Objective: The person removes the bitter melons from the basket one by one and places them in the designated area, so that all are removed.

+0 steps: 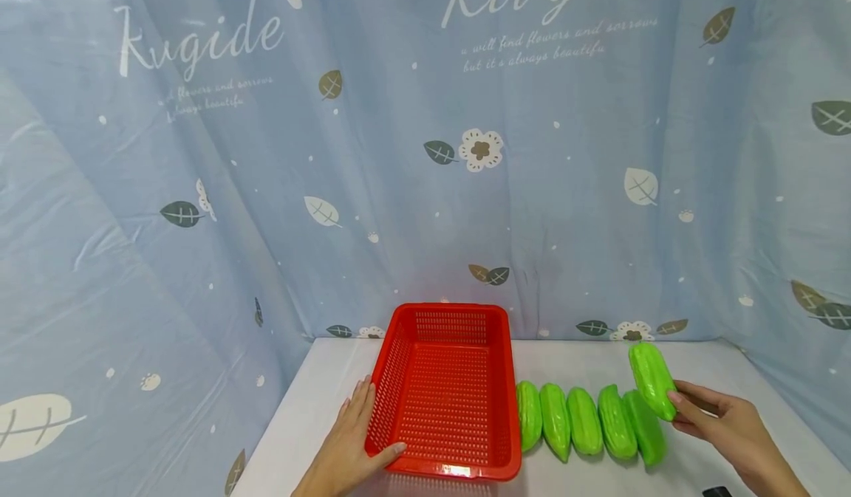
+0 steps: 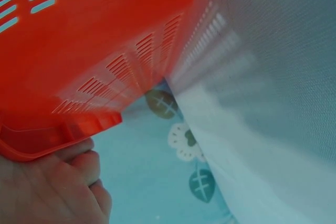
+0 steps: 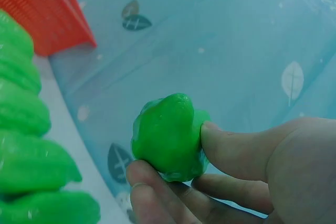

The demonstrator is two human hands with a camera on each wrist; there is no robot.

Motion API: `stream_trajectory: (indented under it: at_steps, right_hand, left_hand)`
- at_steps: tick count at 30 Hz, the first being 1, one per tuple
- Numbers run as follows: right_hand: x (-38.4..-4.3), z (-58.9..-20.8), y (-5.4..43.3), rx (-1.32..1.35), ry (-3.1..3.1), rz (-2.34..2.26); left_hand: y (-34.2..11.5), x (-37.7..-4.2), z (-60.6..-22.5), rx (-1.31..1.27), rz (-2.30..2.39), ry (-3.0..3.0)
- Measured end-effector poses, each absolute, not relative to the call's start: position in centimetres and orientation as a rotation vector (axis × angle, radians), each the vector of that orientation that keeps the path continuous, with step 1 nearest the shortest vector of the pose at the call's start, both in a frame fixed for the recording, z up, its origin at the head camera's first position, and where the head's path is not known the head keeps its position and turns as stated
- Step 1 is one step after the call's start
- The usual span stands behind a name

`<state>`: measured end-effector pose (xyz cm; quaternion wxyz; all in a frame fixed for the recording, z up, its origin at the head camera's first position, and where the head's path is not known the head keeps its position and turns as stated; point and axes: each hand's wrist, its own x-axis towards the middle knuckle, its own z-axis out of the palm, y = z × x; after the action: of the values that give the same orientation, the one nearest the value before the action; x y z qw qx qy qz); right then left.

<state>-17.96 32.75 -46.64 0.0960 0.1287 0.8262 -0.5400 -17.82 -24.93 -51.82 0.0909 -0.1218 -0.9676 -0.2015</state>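
My right hand (image 1: 721,419) pinches one bright green, ridged toy bitter melon (image 1: 651,380) by its lower end, above the right end of a row. In the right wrist view, the thumb presses one side of this melon (image 3: 169,137) and the fingertips the other. Several more bitter melons (image 1: 585,421) lie side by side on the table. My left hand (image 1: 346,438) holds the near left corner of a red plastic basket (image 1: 447,393), thumb over the front rim, fingers along the outer left side. The left wrist view shows the fingers by the rim; the thumb is hidden there.
The row of melons begins right beside the basket's right wall. A white table (image 1: 565,475) carries everything. Blue printed curtains (image 1: 399,187) rise behind it and at both sides. A small dark object (image 1: 716,492) shows at the bottom edge, near my right forearm.
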Motion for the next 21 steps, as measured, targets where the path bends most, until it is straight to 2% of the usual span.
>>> stream_trajectory:
  at_steps: [21]
  right_hand:
    - [-17.7,-51.7,36.0,0.535,2.490,-1.502]
  left_hand:
    - [-25.0,-17.7,-51.7,-0.350,-0.610,-2.891]
